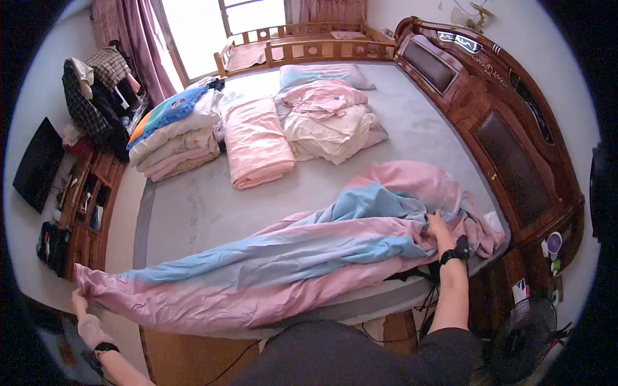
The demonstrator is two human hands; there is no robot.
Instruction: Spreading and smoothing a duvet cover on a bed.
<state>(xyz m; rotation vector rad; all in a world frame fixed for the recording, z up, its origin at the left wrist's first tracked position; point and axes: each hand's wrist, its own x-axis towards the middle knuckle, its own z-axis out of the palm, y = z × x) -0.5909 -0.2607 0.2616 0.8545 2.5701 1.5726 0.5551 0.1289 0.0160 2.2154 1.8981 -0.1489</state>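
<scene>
A long pink, blue and grey duvet cover (270,254) stretches across the near side of the bed, wrinkled and bunched toward the right end. My left hand (80,302) is closed on its far-left corner, at the bed's edge, with the fingers partly hidden behind the cloth. Near the headboard, my right hand (438,229) grips the bunched part of the same cover, its fingertips sunk into the folds. Black bands circle both my wrists.
On the grey bed sheet (193,215) lie a folded pink quilt (259,143), a stack of folded bedding (177,138) and a heap of cream and pink cloth (331,125). A carved wooden headboard (508,141) borders the right. Cables (373,338) hang beside the near edge.
</scene>
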